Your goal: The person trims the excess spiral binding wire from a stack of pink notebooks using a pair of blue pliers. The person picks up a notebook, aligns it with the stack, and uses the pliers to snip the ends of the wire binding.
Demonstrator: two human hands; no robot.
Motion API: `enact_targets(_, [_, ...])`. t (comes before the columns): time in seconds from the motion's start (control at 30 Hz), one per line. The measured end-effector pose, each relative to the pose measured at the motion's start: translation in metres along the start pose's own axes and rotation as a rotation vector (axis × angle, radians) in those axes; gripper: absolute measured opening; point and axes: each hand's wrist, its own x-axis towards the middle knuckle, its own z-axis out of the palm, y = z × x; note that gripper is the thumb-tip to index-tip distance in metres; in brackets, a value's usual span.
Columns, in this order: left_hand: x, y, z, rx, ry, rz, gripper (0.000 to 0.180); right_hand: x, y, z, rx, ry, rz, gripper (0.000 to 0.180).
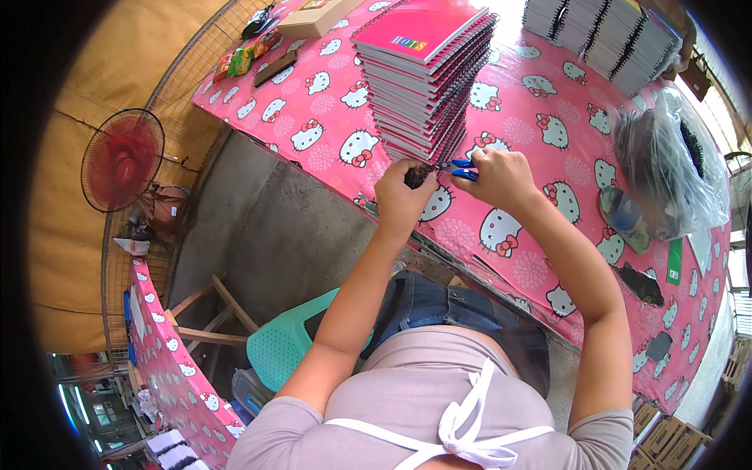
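Where the near edge of the table (548, 102) meets the seated person, both hands work at the foot of a tall stack of spiral-bound notebooks (427, 74) with pink covers. The left hand (401, 196) is curled closed around the dark wire spiral (415, 175) at the lowest notebooks, fingers folded tight on it. The right hand (501, 176) lies just to the right, fingers wrapped narrowly around a small tool with blue handles (462, 169), whose tip points left toward the spiral; whether the tip touches the wire cannot be told. The two hands are near each other but apart. The table carries a pink cloth printed with white cartoon cats. At the far right stands a second row of notebook stacks (607, 35) with black spirals, their edges turned toward the viewer. To the right of the right hand lies a clear plastic bag (674, 168) holding dark material, resting on the cloth. At the far left corner of the table sit a flat cardboard box (317, 17) and some small snack packets (239, 59). On the floor to the left, well apart from the table, stands a red electric fan (123, 159). Near the person's left side is a green plastic stool (286, 345), beside a wooden frame (211, 317).
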Motion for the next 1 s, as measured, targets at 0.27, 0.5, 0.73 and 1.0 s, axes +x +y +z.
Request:
enact_targets(0.27, [-0.010, -0.008, -0.010, -0.294, -0.035, -0.234, 0.025, -0.012, 0.002, 0.000, -0.060, 0.129, -0.023, 0.050])
enact_targets(0.5, [-0.005, -0.012, -0.004, -0.500, -0.043, -0.394, 0.040, 0.001, -0.008, 0.012, -0.009, 0.035, -0.007, 0.053])
enact_targets(0.73, [-0.003, -0.021, -0.013, -0.564, -0.059, -0.494, 0.040, -0.014, -0.003, 0.015, -0.051, 0.038, 0.040, 0.052])
enact_targets(1.0, [-0.002, -0.020, -0.009, -0.563, -0.132, -0.506, 0.043, -0.005, -0.016, 0.015, 0.017, -0.173, 0.106, 0.050])
